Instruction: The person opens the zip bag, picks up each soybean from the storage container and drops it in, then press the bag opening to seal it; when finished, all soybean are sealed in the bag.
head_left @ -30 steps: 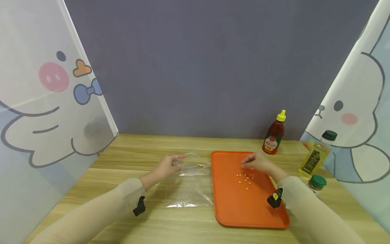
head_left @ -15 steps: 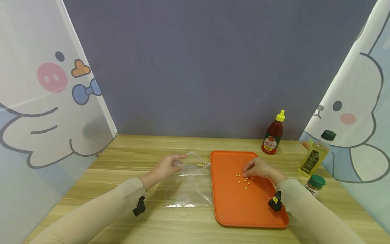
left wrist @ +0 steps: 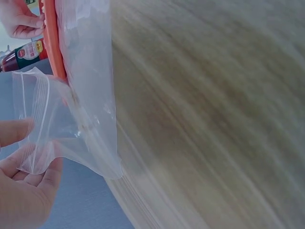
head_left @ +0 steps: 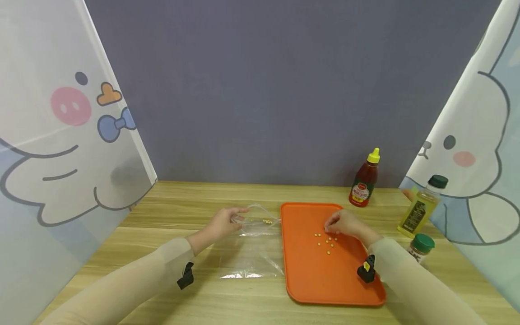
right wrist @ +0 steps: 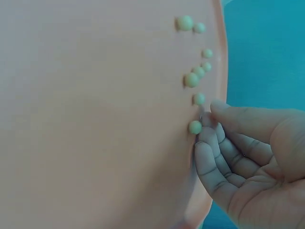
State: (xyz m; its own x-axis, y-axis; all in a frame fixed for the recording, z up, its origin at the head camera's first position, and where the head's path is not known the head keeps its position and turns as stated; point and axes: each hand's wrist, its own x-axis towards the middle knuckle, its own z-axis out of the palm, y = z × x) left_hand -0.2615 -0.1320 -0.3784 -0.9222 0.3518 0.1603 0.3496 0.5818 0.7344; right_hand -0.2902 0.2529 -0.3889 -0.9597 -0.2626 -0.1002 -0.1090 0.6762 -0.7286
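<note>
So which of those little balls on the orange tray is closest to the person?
The pale ball lowest in the head view, at the near end of the scatter on the orange tray; all the other tray balls lie farther back.

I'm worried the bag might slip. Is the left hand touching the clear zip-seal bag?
Touching. The left wrist view shows the left hand with fingers against the film of the clear zip-seal bag, near its ridged seal.

The bag looks glossy plastic, the table wood-grained.
</note>
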